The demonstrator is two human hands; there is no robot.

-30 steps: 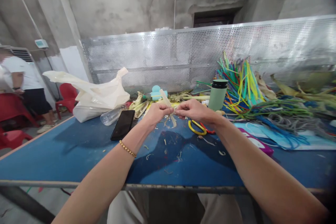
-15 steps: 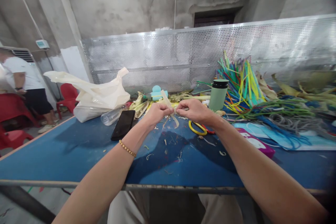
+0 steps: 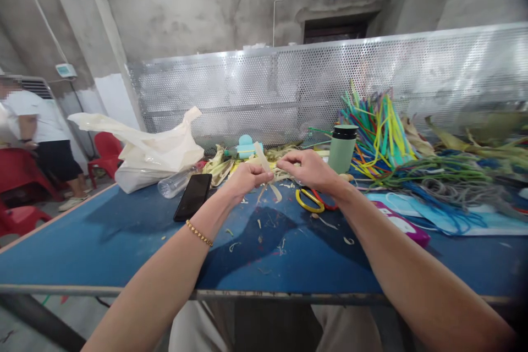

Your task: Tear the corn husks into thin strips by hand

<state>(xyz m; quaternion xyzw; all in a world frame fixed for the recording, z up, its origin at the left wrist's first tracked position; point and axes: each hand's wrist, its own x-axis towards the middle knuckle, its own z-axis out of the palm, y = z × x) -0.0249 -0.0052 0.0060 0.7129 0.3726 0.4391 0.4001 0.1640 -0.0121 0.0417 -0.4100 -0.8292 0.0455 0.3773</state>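
My left hand (image 3: 247, 180) is pinched closed on a pale strip of corn husk (image 3: 261, 155). The strip stands up above the thumb, and thin curled ends hang below the fingers. Close by on the right, my right hand (image 3: 309, 168) has its thumb and fingertips drawn together near the strip. Whether a thin fibre is between them is too small to see. Below the right wrist lie scissors (image 3: 310, 201) with yellow and red handles. Husk scraps (image 3: 281, 247) are scattered on the blue table (image 3: 136, 250).
On the left are a black phone (image 3: 193, 197), a clear plastic bottle (image 3: 177, 180) and a white bag (image 3: 159, 148). To the right stand a green flask (image 3: 343, 148), colourful strips (image 3: 381, 132), tangled cords (image 3: 445, 173) and a purple packet (image 3: 404, 224). A person (image 3: 39, 115) stands beyond red chairs.
My right hand has moved slightly up from the husk strip, opening a small gap between the hands. My left hand keeps its grip in nearly the same place.
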